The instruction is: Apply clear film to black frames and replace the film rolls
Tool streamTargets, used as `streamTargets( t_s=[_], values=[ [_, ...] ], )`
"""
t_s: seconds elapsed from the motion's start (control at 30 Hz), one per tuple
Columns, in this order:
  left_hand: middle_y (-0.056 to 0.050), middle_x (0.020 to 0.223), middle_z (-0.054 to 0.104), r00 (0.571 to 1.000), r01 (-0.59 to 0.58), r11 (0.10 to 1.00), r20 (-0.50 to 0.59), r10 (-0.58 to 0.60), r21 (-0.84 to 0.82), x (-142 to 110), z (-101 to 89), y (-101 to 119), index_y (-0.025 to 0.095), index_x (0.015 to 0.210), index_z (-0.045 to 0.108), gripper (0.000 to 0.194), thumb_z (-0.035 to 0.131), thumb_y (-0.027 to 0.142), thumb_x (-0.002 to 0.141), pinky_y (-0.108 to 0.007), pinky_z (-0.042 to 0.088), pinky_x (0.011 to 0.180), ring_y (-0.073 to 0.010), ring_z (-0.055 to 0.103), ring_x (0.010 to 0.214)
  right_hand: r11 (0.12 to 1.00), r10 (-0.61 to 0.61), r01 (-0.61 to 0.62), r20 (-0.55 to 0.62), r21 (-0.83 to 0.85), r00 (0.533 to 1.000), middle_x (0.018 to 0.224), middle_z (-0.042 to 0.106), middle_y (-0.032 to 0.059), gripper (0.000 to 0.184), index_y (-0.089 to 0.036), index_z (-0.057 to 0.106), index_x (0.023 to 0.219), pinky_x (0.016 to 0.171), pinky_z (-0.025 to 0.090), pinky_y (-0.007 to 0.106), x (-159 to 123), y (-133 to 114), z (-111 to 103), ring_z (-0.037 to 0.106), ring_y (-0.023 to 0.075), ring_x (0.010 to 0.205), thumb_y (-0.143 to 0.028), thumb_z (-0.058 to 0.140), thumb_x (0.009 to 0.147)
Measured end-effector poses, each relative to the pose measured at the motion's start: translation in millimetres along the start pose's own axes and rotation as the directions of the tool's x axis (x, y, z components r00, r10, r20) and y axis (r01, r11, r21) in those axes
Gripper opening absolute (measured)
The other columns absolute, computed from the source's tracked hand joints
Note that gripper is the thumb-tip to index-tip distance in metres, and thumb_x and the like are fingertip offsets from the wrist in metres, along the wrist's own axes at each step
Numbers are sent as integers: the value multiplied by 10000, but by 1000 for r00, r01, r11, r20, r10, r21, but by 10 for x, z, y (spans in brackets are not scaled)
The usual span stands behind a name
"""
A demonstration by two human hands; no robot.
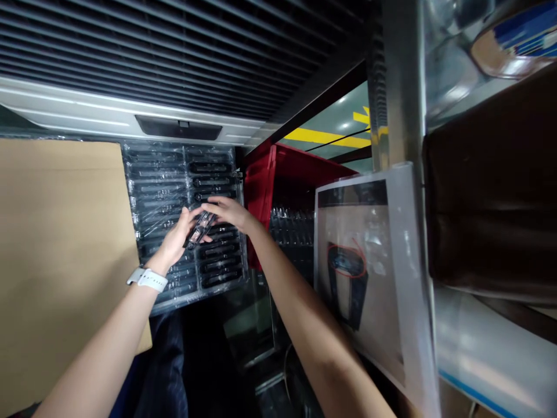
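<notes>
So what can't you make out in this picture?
All in the head view:
- The small part between the left hand and right hand: fingers and blur hide its full shape and what it is.
- The tray's left side: the cardboard seems to cover it.
- The cardboard's far left: cut off by the picture's edge.
- Much of the red bin's inside: behind the sheet and in shadow.

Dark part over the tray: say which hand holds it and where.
Both hands are at the dark part: left fingers at its side, right fingers at its upper end.
</notes>
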State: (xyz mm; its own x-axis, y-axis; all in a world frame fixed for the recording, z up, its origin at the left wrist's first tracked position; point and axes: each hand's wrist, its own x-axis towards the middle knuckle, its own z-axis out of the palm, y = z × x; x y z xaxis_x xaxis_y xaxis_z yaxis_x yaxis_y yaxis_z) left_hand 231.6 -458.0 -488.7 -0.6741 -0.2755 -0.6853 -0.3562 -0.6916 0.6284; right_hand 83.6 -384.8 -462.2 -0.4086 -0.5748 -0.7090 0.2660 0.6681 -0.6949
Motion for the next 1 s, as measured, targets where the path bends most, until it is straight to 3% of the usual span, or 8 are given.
streamTargets(
  t_s=[0.07,0.13,0.23,0.4,0.5,0.67,0.83,1.0],
  values=[
    [-123,1115,711,999,22,997,39,-25,75,-18,-81,68,236,1258,586,655,378,695,840,-334,559,588,-183,691,594,995,47,-54,86,83,995,782,722,29,165,-182,706,936,708,567,331,-24,48,-71,680,163,651,-307,688,830],
    [-136,1148,700,1000,15,991,19,-18,133,-27,-163,133,234,1218,625,649,394,699,830,-334,562,579,-192,696,588,987,59,-71,84,143,995,804,732,36,151,-185,711,944,728,570,324,-55,120,-135,685,150,655,-295,636,872],
    [-159,1217,663,993,-52,983,-96,69,177,-22,-278,197,230,1259,593,657,351,685,853,-307,555,572,-195,713,652,974,32,-23,-38,226,999,941,735,38,215,-208,679,1054,811,552,303,-69,269,-206,696,130,767,-328,558,922],
    [-172,1226,648,936,-151,969,-288,204,195,-13,-373,164,209,1331,506,638,323,634,892,-274,539,601,-182,719,736,973,-5,61,-242,224,970,1136,688,74,314,-199,624,1167,865,532,306,-9,552,-249,694,150,910,-370,504,932],
    [-152,1145,681,894,-198,960,-366,260,198,-23,-352,106,200,1267,548,577,341,598,905,-259,519,580,-170,711,718,987,-43,92,-326,136,944,1185,665,96,320,-184,639,1151,863,537,335,29,669,-243,672,189,997,-357,498,922],
    [-96,1003,707,827,-265,946,-460,321,185,-30,-295,38,202,1178,572,477,353,540,922,-241,490,582,-140,686,680,982,-185,149,-460,-114,868,1236,632,108,316,-168,637,1169,1000,451,338,48,746,-187,595,188,1132,-270,534,889],
    [-64,939,700,808,-281,941,-484,337,187,-36,-254,4,211,1116,580,411,377,510,921,-249,480,592,-134,671,654,931,-318,167,-500,-323,805,1371,539,86,412,-189,500,1341,1089,364,326,-56,806,-23,483,157,1278,-211,379,948],
    [-44,900,687,794,-300,934,-492,357,194,-54,-220,-35,219,1097,578,391,380,508,923,-265,487,620,-140,669,656,871,-397,157,-479,-465,783,1521,333,98,513,-163,296,1470,1168,240,375,-99,787,76,285,169,1411,-198,343,961]
  ],
)
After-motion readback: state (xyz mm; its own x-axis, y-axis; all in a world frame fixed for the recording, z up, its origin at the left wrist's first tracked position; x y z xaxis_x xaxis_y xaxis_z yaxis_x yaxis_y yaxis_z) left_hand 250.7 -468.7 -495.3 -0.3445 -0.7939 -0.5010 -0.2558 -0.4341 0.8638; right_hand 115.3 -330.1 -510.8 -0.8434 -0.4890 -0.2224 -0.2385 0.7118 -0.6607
